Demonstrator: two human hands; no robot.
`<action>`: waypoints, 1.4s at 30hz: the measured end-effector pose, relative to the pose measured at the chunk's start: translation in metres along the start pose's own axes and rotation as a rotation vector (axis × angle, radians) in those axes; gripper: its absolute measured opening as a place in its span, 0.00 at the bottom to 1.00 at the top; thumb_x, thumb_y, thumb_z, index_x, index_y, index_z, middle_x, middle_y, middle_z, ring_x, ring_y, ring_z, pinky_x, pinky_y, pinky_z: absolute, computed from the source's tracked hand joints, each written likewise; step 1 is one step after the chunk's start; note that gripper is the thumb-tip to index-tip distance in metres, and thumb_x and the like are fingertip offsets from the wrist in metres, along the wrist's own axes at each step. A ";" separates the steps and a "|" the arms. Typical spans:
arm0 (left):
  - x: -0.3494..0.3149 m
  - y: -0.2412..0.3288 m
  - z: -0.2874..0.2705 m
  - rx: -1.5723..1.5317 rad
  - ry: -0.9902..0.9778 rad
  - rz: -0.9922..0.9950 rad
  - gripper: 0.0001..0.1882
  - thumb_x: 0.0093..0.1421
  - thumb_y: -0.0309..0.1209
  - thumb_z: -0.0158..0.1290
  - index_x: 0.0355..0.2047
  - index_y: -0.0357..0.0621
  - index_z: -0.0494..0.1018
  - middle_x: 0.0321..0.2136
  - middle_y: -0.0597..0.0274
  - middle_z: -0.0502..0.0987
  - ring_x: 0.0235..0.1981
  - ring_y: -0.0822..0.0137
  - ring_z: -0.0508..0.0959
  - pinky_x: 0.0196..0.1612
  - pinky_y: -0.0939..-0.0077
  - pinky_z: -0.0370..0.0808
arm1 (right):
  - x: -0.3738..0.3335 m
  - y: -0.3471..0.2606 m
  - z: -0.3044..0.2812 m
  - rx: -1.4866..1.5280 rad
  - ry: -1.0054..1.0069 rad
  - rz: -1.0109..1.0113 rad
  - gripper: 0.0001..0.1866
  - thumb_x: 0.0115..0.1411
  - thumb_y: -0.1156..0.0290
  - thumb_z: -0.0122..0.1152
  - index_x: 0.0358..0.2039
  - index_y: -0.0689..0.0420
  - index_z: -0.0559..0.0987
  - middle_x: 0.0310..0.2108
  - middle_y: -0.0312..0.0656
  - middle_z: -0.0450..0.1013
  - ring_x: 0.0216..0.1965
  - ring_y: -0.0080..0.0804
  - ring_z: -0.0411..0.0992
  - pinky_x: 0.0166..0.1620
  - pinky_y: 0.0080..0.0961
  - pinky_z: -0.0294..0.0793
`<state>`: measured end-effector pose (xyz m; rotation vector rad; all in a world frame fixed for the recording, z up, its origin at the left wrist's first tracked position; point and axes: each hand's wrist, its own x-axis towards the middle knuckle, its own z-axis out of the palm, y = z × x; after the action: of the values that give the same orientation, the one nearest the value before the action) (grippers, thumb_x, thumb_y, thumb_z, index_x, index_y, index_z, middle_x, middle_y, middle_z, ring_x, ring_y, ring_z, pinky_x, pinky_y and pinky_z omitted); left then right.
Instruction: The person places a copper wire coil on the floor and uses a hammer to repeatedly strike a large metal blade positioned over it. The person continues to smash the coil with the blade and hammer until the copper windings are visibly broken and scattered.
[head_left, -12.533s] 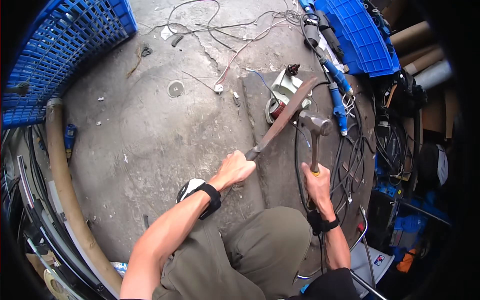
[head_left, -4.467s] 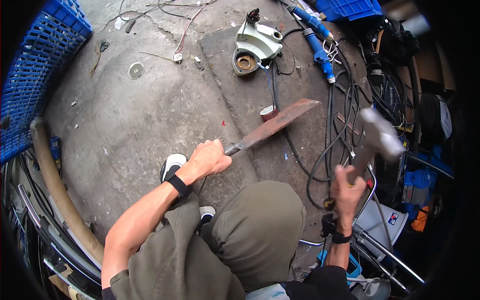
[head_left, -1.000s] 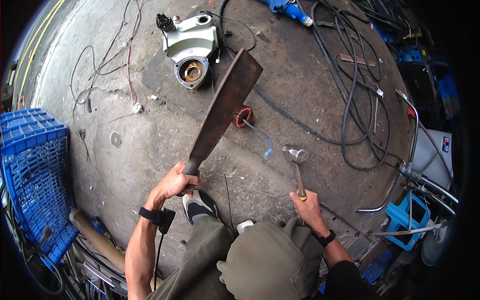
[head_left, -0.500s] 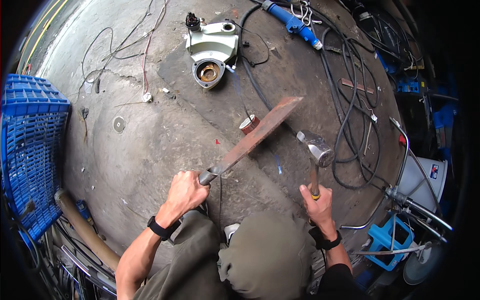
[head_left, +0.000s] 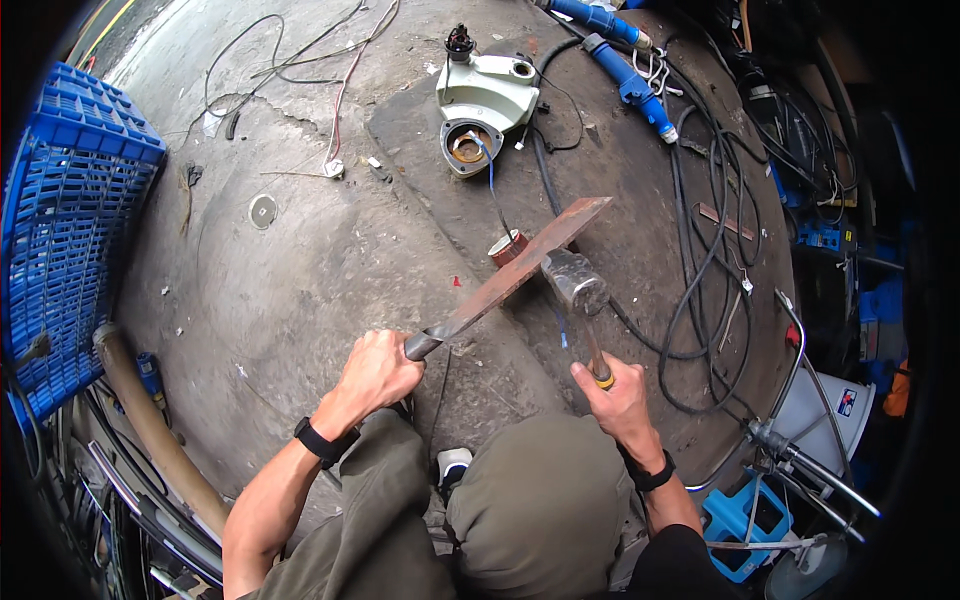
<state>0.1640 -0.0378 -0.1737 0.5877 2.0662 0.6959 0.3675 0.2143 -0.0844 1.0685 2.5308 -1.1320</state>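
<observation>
My left hand [head_left: 380, 372] is wrapped around the round metal handle of a long, rusty machete-like blade [head_left: 535, 255], which points away to the right. The fingers of my right hand [head_left: 618, 402] grip the shaft of a hammer [head_left: 577, 282]. Its steel head is close beside the blade's right side; I cannot tell if they touch. Partly hidden by the blade is a short reddish-brown cylinder [head_left: 505, 246] with a pale top and blue wires. Farther off, a pale green machine housing [head_left: 497, 90] with a round open socket lies on the concrete floor.
A blue plastic crate [head_left: 75, 230] stands at the left, near a tan tube [head_left: 155, 425]. Black cable [head_left: 690, 285] lies in loops at the right, below blue plug connectors [head_left: 630, 85]. Metal tubing [head_left: 800, 455] and a light-blue plastic item [head_left: 745, 525] are at the lower right.
The hammer in my right hand has moved left, up close to the blade. My left hand keeps its hold on the blade. The whole view has shifted somewhat.
</observation>
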 end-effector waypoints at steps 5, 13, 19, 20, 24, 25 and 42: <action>0.000 0.004 -0.012 0.052 -0.052 -0.072 0.11 0.45 0.28 0.51 0.20 0.28 0.69 0.18 0.31 0.70 0.24 0.33 0.74 0.33 0.45 0.71 | -0.001 0.001 0.007 -0.026 -0.034 -0.002 0.19 0.62 0.63 0.66 0.24 0.65 0.75 0.14 0.55 0.68 0.18 0.57 0.71 0.23 0.38 0.67; -0.001 0.009 -0.013 0.058 -0.074 -0.102 0.11 0.42 0.27 0.48 0.18 0.26 0.70 0.18 0.28 0.72 0.25 0.31 0.76 0.37 0.45 0.74 | -0.006 0.001 0.006 -0.063 -0.005 -0.048 0.19 0.62 0.63 0.67 0.24 0.66 0.74 0.14 0.57 0.66 0.18 0.59 0.70 0.22 0.39 0.67; 0.001 0.010 -0.012 0.082 -0.095 -0.094 0.13 0.42 0.27 0.48 0.19 0.24 0.73 0.20 0.26 0.73 0.28 0.31 0.78 0.40 0.45 0.76 | -0.004 0.005 0.011 -0.035 -0.002 -0.038 0.20 0.62 0.62 0.67 0.24 0.66 0.75 0.13 0.53 0.64 0.13 0.48 0.65 0.22 0.36 0.64; 0.002 0.012 -0.014 0.073 -0.128 -0.123 0.14 0.43 0.28 0.48 0.20 0.23 0.74 0.22 0.24 0.74 0.30 0.31 0.79 0.42 0.45 0.76 | -0.003 0.002 0.007 -0.036 -0.006 -0.034 0.20 0.62 0.61 0.67 0.24 0.66 0.75 0.13 0.52 0.64 0.14 0.42 0.64 0.22 0.35 0.64; -0.002 0.003 -0.008 0.096 -0.065 -0.110 0.16 0.45 0.29 0.49 0.27 0.23 0.76 0.31 0.23 0.78 0.37 0.30 0.80 0.48 0.46 0.77 | 0.000 -0.041 -0.032 0.052 0.044 -0.009 0.20 0.62 0.60 0.68 0.24 0.64 0.75 0.11 0.41 0.64 0.16 0.22 0.61 0.22 0.29 0.62; -0.001 0.000 -0.005 0.086 -0.043 -0.102 0.16 0.45 0.29 0.49 0.27 0.23 0.76 0.31 0.23 0.78 0.38 0.30 0.80 0.48 0.46 0.77 | -0.003 -0.058 -0.050 0.012 0.122 -0.099 0.18 0.62 0.61 0.68 0.23 0.61 0.75 0.11 0.37 0.65 0.15 0.20 0.63 0.21 0.27 0.61; 0.007 0.005 -0.007 0.113 0.008 -0.021 0.15 0.45 0.29 0.49 0.24 0.24 0.77 0.27 0.26 0.77 0.36 0.32 0.81 0.45 0.47 0.78 | -0.011 0.010 -0.005 0.075 0.084 0.054 0.22 0.64 0.62 0.66 0.21 0.66 0.73 0.13 0.38 0.63 0.20 0.19 0.59 0.23 0.31 0.61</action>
<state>0.1551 -0.0316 -0.1705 0.6267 2.1271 0.5726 0.3830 0.2163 -0.0817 1.2198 2.5239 -1.2004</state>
